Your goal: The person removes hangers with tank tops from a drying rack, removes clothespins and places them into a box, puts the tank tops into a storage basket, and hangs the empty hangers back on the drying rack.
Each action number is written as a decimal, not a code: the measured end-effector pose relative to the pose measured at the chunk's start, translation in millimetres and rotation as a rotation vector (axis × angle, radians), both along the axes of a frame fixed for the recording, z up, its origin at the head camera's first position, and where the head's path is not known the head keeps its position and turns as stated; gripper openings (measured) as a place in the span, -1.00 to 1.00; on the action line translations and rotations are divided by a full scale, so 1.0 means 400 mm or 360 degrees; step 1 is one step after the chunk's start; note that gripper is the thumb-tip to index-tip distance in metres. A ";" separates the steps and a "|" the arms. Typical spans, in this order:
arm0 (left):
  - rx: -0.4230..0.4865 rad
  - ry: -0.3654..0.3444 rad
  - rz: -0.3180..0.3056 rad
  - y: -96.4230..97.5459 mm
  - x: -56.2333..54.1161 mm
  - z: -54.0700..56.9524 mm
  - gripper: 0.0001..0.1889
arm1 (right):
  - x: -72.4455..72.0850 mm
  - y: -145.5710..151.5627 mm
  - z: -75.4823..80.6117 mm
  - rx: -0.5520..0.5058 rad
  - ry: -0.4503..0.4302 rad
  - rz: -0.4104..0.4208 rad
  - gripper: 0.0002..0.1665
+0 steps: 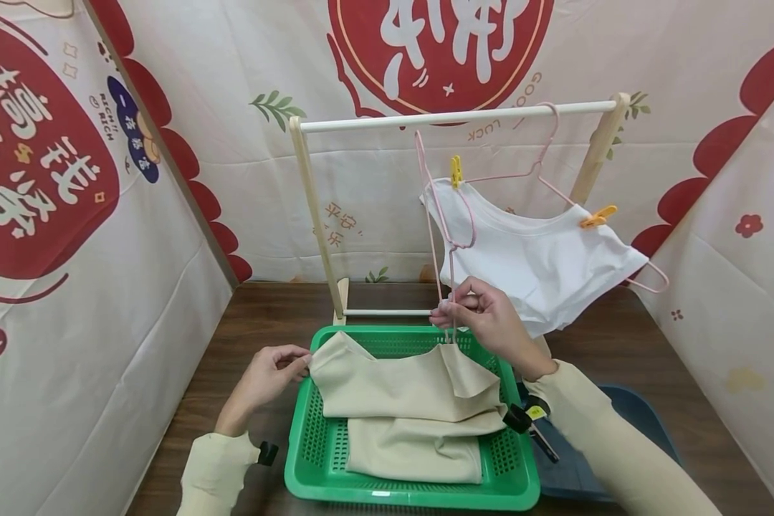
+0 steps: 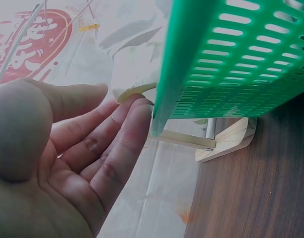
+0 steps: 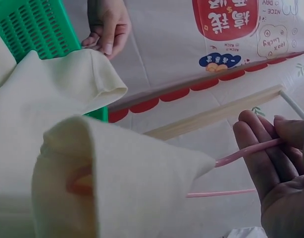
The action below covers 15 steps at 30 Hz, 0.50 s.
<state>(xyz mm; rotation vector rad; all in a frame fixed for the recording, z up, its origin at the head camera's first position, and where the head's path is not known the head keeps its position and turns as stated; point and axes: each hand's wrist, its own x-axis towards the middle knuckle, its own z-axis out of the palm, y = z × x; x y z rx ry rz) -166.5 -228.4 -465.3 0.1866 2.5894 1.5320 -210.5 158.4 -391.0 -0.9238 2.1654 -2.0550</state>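
My right hand [image 1: 484,315] pinches the wire of a pink clothes hanger [image 1: 445,229], held upright with its hook at the top. The hanger's lower end goes into the right shoulder of a cream top [image 1: 400,387]; in the right wrist view the pink hanger [image 3: 248,148] shows again inside the cloth opening. The top lies partly folded in a green plastic basket [image 1: 419,496]. At the basket's left rim my left hand [image 1: 267,376] touches the top's left corner. The left wrist view shows its fingertips [image 2: 137,106] against the cloth edge, the thumb apart.
Behind the basket stands a wooden rack with a white rail [image 1: 374,123]. A white garment [image 1: 522,251] hangs there on another pink hanger, held by a yellow clothespin [image 1: 456,172] and an orange clothespin [image 1: 598,217]. A dark blue tray [image 1: 645,419] lies right of the basket.
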 end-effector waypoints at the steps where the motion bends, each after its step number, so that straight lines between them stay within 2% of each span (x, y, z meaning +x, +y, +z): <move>1: -0.0002 -0.0002 0.0009 0.000 0.000 -0.001 -0.77 | -0.003 -0.001 0.004 -0.0001 -0.0023 0.0002 -0.85; 8: -0.0035 0.0004 0.0089 0.001 0.006 -0.002 -0.80 | -0.019 -0.016 0.027 -0.0014 -0.0137 0.0006 -0.82; 15: -0.0097 0.0009 0.0175 0.001 0.012 -0.002 -0.82 | -0.032 -0.036 0.057 -0.0037 -0.0106 0.0049 -0.84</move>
